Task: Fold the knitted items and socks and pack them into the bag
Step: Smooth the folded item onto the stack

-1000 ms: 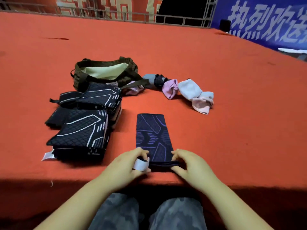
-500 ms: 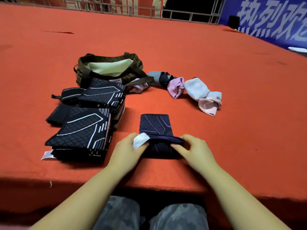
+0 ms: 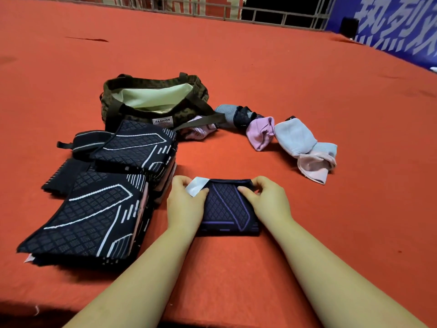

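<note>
A dark knitted piece with purple lines [image 3: 227, 209] lies folded in half on the red cloth in front of me. My left hand [image 3: 185, 202] pinches its far left corner beside a white tag [image 3: 195, 188]. My right hand [image 3: 267, 200] pinches the far right corner. A camouflage bag [image 3: 153, 107] with a pale lining stands open behind. To the left lie stacks of folded black knitted pieces with white lines [image 3: 89, 209]. Rolled socks in pink, grey and black [image 3: 283, 138] lie to the right of the bag.
The red cloth-covered table [image 3: 307, 233] stretches far back to a metal railing [image 3: 260, 13]. A blue banner [image 3: 390, 27] stands at the far right. The table's front edge runs just below my forearms.
Both hands lifted the near end of the purple-lined piece and carried it away from me onto the far end, folding it in half.
</note>
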Demonstrator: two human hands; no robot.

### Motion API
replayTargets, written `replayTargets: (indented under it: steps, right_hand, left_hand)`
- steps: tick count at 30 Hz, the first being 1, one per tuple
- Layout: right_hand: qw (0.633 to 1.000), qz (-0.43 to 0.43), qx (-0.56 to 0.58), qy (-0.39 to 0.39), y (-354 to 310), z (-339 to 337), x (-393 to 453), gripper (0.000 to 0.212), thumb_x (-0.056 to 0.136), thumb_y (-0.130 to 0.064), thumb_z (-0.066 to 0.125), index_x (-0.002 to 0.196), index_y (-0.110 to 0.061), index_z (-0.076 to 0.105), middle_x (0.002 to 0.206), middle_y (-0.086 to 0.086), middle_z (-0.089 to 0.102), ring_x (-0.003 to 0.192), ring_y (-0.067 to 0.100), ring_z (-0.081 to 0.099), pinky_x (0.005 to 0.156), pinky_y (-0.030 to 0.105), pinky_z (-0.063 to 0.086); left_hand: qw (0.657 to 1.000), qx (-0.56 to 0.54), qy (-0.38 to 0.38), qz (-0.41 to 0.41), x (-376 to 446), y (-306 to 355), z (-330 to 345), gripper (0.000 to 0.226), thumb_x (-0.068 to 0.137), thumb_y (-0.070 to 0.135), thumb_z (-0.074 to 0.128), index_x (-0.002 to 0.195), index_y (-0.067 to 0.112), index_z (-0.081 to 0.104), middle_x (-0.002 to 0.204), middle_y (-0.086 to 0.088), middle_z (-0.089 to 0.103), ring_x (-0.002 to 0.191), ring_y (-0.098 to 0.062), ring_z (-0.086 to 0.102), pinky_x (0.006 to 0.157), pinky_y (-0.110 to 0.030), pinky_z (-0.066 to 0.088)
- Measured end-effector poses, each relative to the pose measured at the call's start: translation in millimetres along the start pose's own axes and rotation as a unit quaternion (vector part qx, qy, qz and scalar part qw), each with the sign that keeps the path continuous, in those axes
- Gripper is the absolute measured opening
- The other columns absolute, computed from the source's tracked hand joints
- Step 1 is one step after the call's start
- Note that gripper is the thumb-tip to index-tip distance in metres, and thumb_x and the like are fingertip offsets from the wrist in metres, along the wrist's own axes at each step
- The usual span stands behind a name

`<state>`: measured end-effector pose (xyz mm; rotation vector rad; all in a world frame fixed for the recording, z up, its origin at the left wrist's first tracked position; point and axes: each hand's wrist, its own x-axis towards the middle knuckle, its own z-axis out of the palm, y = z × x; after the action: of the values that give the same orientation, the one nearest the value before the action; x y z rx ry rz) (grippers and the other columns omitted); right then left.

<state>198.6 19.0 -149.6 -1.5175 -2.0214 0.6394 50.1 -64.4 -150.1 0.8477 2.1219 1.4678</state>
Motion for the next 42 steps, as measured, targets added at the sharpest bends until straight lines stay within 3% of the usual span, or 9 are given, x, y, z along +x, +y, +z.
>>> replayTargets:
  steps: [6, 10, 13, 19, 25, 30, 35, 39, 42]
  right_hand:
    - [1.0, -0.011, -0.012, 0.001, 10, 16, 15, 0.022, 0.082, -0.037, 0.068, 0.083, -0.016, 0.063, 0.086, 0.001, 0.059, 0.087, 0.023, 0.055, 0.074, 0.032, 0.039]
    - [0.999, -0.008, -0.042, 0.018, 13, 21, 22, 0.025, 0.082, -0.04, 0.068, 0.088, -0.016, 0.066, 0.097, 0.003, 0.06, 0.097, 0.024, 0.052, 0.084, 0.033, 0.037]
    - [0.998, -0.001, -0.06, 0.017, 14, 24, 25, 0.027, 0.081, -0.043, 0.067, 0.091, -0.017, 0.066, 0.099, 0.004, 0.061, 0.1, 0.025, 0.052, 0.087, 0.034, 0.037]
    - [0.992, 0.043, -0.102, -0.058, 8, 19, 39, 0.042, 0.079, -0.05, 0.068, 0.112, -0.025, 0.062, 0.115, 0.003, 0.061, 0.114, 0.025, 0.053, 0.098, 0.037, 0.039]
    - [0.988, 0.051, -0.082, -0.123, -10, 9, 49, 0.025, 0.08, -0.031, 0.072, 0.088, -0.023, 0.051, 0.104, 0.004, 0.066, 0.103, 0.025, 0.059, 0.088, 0.034, 0.044]
    - [0.995, 0.015, 0.069, -0.077, -13, 6, 31, 0.023, 0.081, -0.013, 0.07, 0.09, -0.023, 0.051, 0.079, -0.007, 0.054, 0.08, 0.016, 0.054, 0.076, 0.028, 0.043]
    - [0.943, 0.005, 0.316, -0.103, -23, -22, 8, 0.034, 0.082, 0.002, 0.067, 0.106, -0.018, 0.052, 0.084, 0.002, 0.063, 0.069, 0.009, 0.06, 0.062, 0.015, 0.048]
    - [0.911, -0.01, 0.4, -0.099, -28, -45, -15, 0.039, 0.082, 0.006, 0.064, 0.117, -0.009, 0.053, 0.087, 0.008, 0.066, 0.073, 0.01, 0.062, 0.067, 0.013, 0.05]
    - [0.895, -0.011, 0.436, -0.093, -36, -58, -32, 0.034, 0.084, 0.004, 0.062, 0.114, -0.011, 0.054, 0.087, 0.004, 0.068, 0.075, 0.007, 0.064, 0.067, 0.013, 0.05]
  left_hand:
    - [0.998, 0.058, 0.016, 0.03, 8, -9, 12, 0.002, 0.087, 0.019, 0.06, 0.085, 0.02, 0.06, 0.079, 0.007, 0.061, 0.08, -0.021, 0.056, 0.066, -0.025, 0.032]
    - [0.985, 0.156, -0.027, 0.065, 19, -18, 17, 0.022, 0.094, 0.028, 0.051, 0.106, 0.02, 0.068, 0.115, 0.004, 0.063, 0.109, -0.021, 0.055, 0.088, -0.031, 0.042]
    - [0.961, 0.246, -0.063, 0.109, 21, -17, 18, 0.034, 0.095, 0.028, 0.049, 0.127, 0.025, 0.059, 0.134, 0.006, 0.052, 0.122, -0.022, 0.043, 0.103, -0.031, 0.03]
    - [0.944, 0.306, -0.076, 0.099, 24, -11, 16, 0.048, 0.094, 0.032, 0.05, 0.142, 0.035, 0.039, 0.139, 0.004, 0.047, 0.124, -0.025, 0.039, 0.104, -0.034, 0.026]
    - [0.948, 0.304, -0.095, -0.017, 36, 3, 19, 0.066, 0.088, 0.032, 0.062, 0.144, 0.018, 0.029, 0.139, -0.01, 0.049, 0.129, -0.031, 0.043, 0.105, -0.039, 0.03]
    - [0.97, 0.207, -0.115, -0.055, 33, 5, 14, 0.048, 0.078, 0.029, 0.07, 0.121, 0.021, 0.052, 0.122, -0.005, 0.062, 0.117, -0.027, 0.055, 0.101, -0.04, 0.041]
    - [0.991, 0.011, -0.128, -0.046, 13, 18, -1, 0.018, 0.073, 0.025, 0.077, 0.086, 0.018, 0.068, 0.087, -0.001, 0.071, 0.085, -0.02, 0.066, 0.082, -0.037, 0.053]
    - [0.967, -0.155, -0.201, -0.024, -10, 40, -21, 0.01, 0.079, 0.015, 0.073, 0.089, 0.015, 0.073, 0.084, 0.002, 0.074, 0.074, -0.007, 0.067, 0.066, -0.018, 0.053]
    - [0.954, -0.179, -0.238, 0.016, -26, 51, -35, 0.011, 0.082, 0.014, 0.07, 0.091, 0.019, 0.073, 0.091, 0.004, 0.074, 0.083, -0.007, 0.067, 0.077, -0.02, 0.052]
